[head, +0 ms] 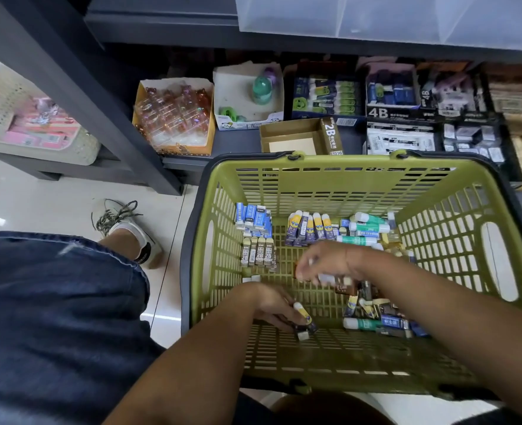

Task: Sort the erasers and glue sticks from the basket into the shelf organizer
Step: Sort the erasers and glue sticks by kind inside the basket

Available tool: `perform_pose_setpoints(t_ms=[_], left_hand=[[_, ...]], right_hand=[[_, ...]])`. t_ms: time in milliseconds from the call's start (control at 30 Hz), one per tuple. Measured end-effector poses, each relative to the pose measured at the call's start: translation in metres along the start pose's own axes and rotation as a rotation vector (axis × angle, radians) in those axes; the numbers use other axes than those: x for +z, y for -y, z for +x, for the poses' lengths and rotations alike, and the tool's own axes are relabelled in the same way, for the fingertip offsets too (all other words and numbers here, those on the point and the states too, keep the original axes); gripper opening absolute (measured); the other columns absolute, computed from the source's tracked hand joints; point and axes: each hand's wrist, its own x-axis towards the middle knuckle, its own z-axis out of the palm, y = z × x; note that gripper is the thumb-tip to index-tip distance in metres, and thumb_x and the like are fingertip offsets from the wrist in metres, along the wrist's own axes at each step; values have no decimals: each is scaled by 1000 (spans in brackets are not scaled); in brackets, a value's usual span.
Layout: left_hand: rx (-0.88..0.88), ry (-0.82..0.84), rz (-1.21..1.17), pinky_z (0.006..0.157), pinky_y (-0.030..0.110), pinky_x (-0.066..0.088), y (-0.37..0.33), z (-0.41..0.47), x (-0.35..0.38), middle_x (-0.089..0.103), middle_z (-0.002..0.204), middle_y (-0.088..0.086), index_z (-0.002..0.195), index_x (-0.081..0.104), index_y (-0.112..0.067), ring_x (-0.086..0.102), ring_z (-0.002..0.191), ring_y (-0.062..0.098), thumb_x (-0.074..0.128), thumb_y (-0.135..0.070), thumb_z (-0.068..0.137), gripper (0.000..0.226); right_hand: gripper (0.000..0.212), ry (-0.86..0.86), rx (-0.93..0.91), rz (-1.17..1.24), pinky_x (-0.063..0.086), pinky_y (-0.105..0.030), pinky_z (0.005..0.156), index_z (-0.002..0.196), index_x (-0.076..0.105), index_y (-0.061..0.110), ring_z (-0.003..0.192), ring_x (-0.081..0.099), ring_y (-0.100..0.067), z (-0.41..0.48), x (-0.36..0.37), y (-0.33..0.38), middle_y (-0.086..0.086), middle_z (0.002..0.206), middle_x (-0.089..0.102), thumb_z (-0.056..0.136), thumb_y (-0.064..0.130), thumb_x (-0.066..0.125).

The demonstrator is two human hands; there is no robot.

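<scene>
Left hand grips a small purple-and-yellow glue stick with white cap inside the green slatted plastic basket, right hand blurred above the loose pile, its grip indeterminable; judged early: sleeved erasers and green glue sticks lie unshelved, the brown cardboard tray empty

One basket. In it, at the back left, four 2B erasers stand in a row. Behind them is a pile of blue erasers, at least four (the lower ones overlap too much to count). Five purple glue sticks lie side by side at the back middle. One more glue stick is in the left hand. There are four green glue sticks: three at the back right, one at the front right. The heap near the right hand is too jumbled to count. Two hands in all. On the shelf is one empty 2B box.
</scene>
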Motion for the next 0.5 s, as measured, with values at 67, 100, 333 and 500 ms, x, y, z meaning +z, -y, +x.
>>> perform_pose_setpoints(t_ms=[67, 100, 333, 500], left_hand=[[-2, -4, 29, 98, 31, 50, 0, 3, 0, 66, 120, 13, 123, 58, 5, 64, 109, 21, 72, -5, 84, 43], [-2, -2, 38, 98, 31, 50, -1, 3, 1, 65, 121, 13, 125, 58, 4, 64, 108, 20, 72, -6, 84, 44], [7, 67, 119, 99, 30, 50, -7, -2, 6, 64, 126, 11, 121, 64, -6, 62, 113, 19, 71, -7, 85, 37], [39, 34, 338, 91, 25, 52, -19, -2, 17, 59, 132, 8, 122, 65, -9, 59, 104, 18, 71, -10, 85, 37]], right_hand=[[31, 149, 47, -217, 47, -29, 85, 107, 68, 16, 82, 63, -16, -4, 19, -16, -8, 104, 70, 83, 35, 70], [35, 187, 68, -242, 47, -29, 87, 109, 67, 16, 80, 63, -13, -6, 28, -21, -7, 104, 71, 82, 36, 72], [19, 94, 100, -80, 44, -23, 70, 80, 63, 23, 66, 58, -8, 2, 32, -43, -2, 78, 67, 79, 37, 75], [27, -384, 110, 385, 44, -22, 63, 67, 65, 8, 75, 59, -20, 16, -9, -43, -14, 75, 67, 87, 25, 69]])
